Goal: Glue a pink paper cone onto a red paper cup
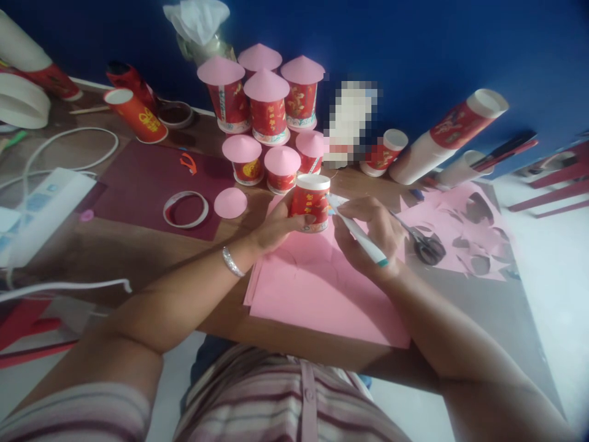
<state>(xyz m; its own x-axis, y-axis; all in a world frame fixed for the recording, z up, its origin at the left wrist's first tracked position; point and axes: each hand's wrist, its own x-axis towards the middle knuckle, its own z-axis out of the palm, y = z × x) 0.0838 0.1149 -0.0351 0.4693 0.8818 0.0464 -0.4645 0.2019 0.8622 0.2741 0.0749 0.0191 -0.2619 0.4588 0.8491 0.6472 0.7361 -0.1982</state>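
A brown table (223, 316) stands against a deep blue wall (437, 43), with pale floor (547, 245) beyond its right edge. The left hand (277, 224) grips a red paper cup (309, 204) upright, above the far part of some stacked pink paper sheets (326, 310). The right hand (373, 230) closes around a white pen (359, 238) with a green end, its tip at the cup's right side. Farther off, red cups with pink cone roofs (265, 89) stand clustered near the wall. To the left, a maroon sheet (133, 184) lies flat, and past it a white power strip (57, 205) sits among cables. On the right, dark-handled scissors (427, 247) lie beside cut pink scraps (453, 236).
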